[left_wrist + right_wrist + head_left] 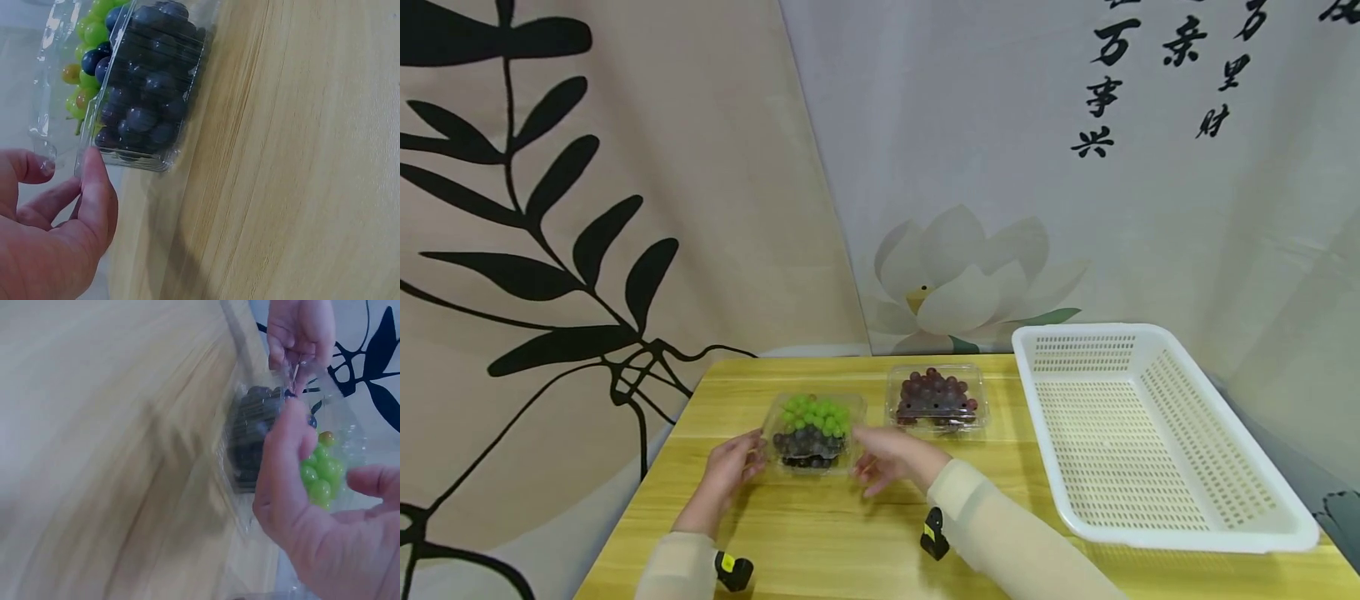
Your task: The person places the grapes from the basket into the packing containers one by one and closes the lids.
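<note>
A clear plastic clamshell box (815, 433) of green grapes (816, 414) and dark grapes (150, 94) is between the two hands over the wooden table. My left hand (728, 468) pinches its near left corner, the thumb at the lid and the index finger (95, 178) at the rim. At the box's right side, my right hand (898, 458) has its thumb (369, 481) well apart from the index finger. That finger overlaps the box in the right wrist view. Green grapes show toward the lid, dark ones lower and nearer to me.
A second clear clamshell box (936, 400) with reddish grapes stands farther back, to the right. On the right side of the wooden table (820, 550) sits a large white perforated basket (1150, 450). A printed cloth (970, 167) hangs behind the table.
</note>
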`<state>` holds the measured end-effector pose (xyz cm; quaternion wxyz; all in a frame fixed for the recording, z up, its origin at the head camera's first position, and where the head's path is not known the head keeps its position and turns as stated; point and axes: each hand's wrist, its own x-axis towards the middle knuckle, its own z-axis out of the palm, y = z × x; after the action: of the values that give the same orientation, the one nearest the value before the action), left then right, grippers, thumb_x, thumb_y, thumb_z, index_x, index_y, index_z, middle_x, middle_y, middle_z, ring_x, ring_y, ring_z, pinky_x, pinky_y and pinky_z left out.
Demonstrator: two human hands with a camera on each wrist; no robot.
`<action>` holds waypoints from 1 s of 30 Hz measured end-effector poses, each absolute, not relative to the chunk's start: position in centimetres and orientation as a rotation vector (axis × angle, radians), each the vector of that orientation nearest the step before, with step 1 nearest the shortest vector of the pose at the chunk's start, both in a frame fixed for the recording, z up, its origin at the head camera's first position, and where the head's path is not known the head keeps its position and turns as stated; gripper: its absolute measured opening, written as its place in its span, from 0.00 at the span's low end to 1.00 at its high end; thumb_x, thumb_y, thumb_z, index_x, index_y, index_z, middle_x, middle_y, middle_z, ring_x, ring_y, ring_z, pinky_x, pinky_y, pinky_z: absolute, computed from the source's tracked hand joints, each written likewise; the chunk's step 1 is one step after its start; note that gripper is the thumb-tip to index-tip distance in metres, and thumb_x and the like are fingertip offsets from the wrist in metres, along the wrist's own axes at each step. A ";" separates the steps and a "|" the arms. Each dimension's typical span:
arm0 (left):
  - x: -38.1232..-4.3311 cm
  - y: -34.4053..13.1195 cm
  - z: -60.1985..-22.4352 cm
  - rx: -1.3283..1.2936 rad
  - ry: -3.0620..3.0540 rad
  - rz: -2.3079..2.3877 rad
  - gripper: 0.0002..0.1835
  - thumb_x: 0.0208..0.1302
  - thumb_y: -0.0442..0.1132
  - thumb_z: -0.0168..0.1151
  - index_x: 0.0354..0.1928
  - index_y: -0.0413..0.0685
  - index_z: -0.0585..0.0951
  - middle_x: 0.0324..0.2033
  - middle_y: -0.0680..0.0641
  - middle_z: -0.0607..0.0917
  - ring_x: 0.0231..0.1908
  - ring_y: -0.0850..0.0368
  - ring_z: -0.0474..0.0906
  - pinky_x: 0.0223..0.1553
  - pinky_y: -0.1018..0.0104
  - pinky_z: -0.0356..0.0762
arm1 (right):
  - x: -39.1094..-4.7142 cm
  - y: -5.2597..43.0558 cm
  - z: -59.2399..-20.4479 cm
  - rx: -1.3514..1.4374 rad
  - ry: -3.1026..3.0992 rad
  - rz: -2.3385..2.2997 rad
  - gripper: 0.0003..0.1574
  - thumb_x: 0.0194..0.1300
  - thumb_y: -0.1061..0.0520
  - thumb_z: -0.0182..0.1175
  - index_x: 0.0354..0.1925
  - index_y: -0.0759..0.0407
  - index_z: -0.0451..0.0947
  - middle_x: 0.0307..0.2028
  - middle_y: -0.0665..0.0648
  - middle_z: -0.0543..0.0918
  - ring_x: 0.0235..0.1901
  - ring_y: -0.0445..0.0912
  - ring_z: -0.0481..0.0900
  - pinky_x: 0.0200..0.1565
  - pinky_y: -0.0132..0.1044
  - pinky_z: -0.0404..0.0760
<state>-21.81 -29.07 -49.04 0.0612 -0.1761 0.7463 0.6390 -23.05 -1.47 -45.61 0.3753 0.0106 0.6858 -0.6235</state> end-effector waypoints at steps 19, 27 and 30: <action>-22.0 -28.7 -49.7 -0.475 2.290 1.980 0.24 0.74 0.36 0.38 0.67 0.32 0.62 0.61 0.32 0.67 0.42 0.63 0.75 0.41 0.75 0.80 | -23.4 -2.6 -47.8 0.160 1.760 -1.740 0.24 0.64 0.66 0.51 0.58 0.74 0.64 0.29 0.60 0.76 0.21 0.45 0.76 0.34 0.40 0.85; -22.0 -28.7 -49.6 -0.516 2.280 1.982 0.24 0.74 0.38 0.39 0.68 0.35 0.63 0.60 0.35 0.69 0.41 0.63 0.76 0.43 0.73 0.80 | -22.9 -2.3 -48.2 0.042 1.719 -1.648 0.16 0.69 0.57 0.43 0.28 0.61 0.72 0.21 0.51 0.72 0.18 0.40 0.69 0.20 0.29 0.76; -22.0 -28.7 -49.6 -0.520 2.275 1.982 0.24 0.74 0.39 0.41 0.68 0.35 0.63 0.58 0.38 0.72 0.41 0.63 0.76 0.44 0.72 0.80 | -23.0 -2.4 -48.4 0.042 1.715 -1.680 0.16 0.69 0.58 0.42 0.26 0.58 0.71 0.20 0.50 0.71 0.18 0.39 0.67 0.19 0.28 0.74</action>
<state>-22.03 -28.74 -49.63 0.0398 -0.1696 0.7425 0.6468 -22.99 -2.38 -48.41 0.3617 0.0161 0.6660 -0.6522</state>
